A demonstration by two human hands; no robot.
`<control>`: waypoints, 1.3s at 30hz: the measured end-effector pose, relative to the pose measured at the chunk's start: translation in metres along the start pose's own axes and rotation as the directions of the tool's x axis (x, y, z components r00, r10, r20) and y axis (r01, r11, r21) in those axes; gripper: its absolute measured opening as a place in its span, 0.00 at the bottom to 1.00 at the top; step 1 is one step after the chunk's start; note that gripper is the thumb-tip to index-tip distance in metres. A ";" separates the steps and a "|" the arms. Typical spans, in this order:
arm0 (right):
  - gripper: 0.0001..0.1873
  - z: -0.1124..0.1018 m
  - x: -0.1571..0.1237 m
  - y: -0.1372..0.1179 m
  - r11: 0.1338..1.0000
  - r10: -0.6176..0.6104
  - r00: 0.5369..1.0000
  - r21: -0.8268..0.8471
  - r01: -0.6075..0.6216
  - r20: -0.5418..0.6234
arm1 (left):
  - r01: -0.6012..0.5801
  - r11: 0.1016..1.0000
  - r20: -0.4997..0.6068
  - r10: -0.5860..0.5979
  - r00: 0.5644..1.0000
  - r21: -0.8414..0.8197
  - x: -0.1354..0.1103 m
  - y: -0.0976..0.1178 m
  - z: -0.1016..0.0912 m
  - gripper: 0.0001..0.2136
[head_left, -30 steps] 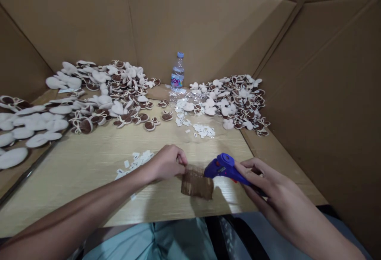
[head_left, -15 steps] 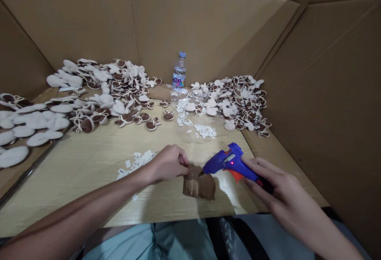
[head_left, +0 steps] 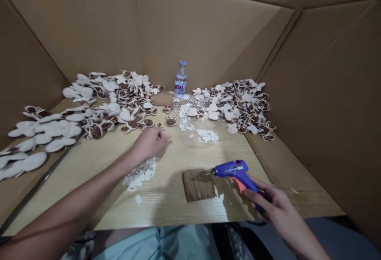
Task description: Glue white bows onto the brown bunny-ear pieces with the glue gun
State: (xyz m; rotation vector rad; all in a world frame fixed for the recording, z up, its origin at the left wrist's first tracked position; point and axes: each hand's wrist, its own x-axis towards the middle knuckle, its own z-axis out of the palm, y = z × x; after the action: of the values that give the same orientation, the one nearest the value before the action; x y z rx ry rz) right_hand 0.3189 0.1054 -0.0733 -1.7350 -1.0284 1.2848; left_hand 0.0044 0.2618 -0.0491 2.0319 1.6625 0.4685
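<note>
Glue gun (head_left: pixel 236 172) of blue plastic with an orange trigger sits clenched in the right hand (head_left: pixel 275 206), the fingers wrapped round its handle and the nozzle aimed left, just beside the edge of a torn brown cardboard scrap (head_left: pixel 198 185) lying flat on the table (head_left: pixel 166 208). That scrap seems placed there as a rest, so that anything dripping from the nozzle would land on it and not on the wood-grain top. The left hand (head_left: pixel 150 143) reaches forward over the table, just beyond a loose heap of small white paper tags (head_left: pixel 139 176) lying beside the left forearm. Its fingers curl downward and blur, so I cannot tell whether they grasp anything small, though no object shows in them. A second scatter of tags (head_left: pixel 207 135) lies farther off, near a clear plastic bag (head_left: pixel 182 102). Plush pieces (head_left: pixel 127 115) with brown backs and cream ears are banked in big heaps toward the back and sides, probably kept there so they stay out of the way of the arms and the hot tool yet within reach. A water bottle (head_left: pixel 180 79) stands upright between the heaps, against tall cardboard panels (head_left: pixel 208 33) that wall in the table on three sides, perhaps to contain the work.
</note>
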 end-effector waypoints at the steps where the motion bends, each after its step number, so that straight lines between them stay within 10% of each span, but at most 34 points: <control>1: 0.38 0.001 0.000 0.005 0.999 0.017 1.000 0.037 -0.016 -0.024 | 0.007 0.997 -0.113 0.003 0.994 0.083 0.007 -0.008 -0.007 0.15; 9: 0.43 0.006 0.000 0.018 0.988 0.039 0.992 0.154 -0.020 -0.121 | -0.077 0.982 -0.145 0.103 0.984 0.174 0.039 -0.050 -0.018 0.10; 17: 0.38 0.013 -0.001 0.012 0.985 -0.068 0.986 0.143 0.091 -0.155 | -0.066 0.997 -0.231 0.058 0.971 -0.030 0.028 -0.026 -0.022 0.07; 24: 0.25 0.019 -0.014 -0.005 0.941 -0.334 0.933 0.015 0.338 -0.132 | -0.084 0.916 -0.280 -0.032 0.960 -0.393 -0.062 0.015 -0.012 0.11; 29: 0.24 0.029 -0.031 -0.008 0.899 -0.434 0.883 -0.025 0.437 -0.181 | -0.211 0.688 -0.354 -0.071 0.933 -0.694 -0.151 0.033 0.003 0.12; 39: 0.27 0.032 -0.080 -0.018 0.766 -0.637 0.711 -0.141 0.627 -0.299 | -0.259 0.634 -0.368 -0.042 0.929 -0.729 -0.237 0.051 0.010 0.10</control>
State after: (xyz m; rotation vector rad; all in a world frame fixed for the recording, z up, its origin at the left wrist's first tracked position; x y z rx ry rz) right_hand 0.2703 0.0429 -0.0343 -1.3547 -1.2854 0.5142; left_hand 0.0019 0.0208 -0.0213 1.4227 1.1647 1.3996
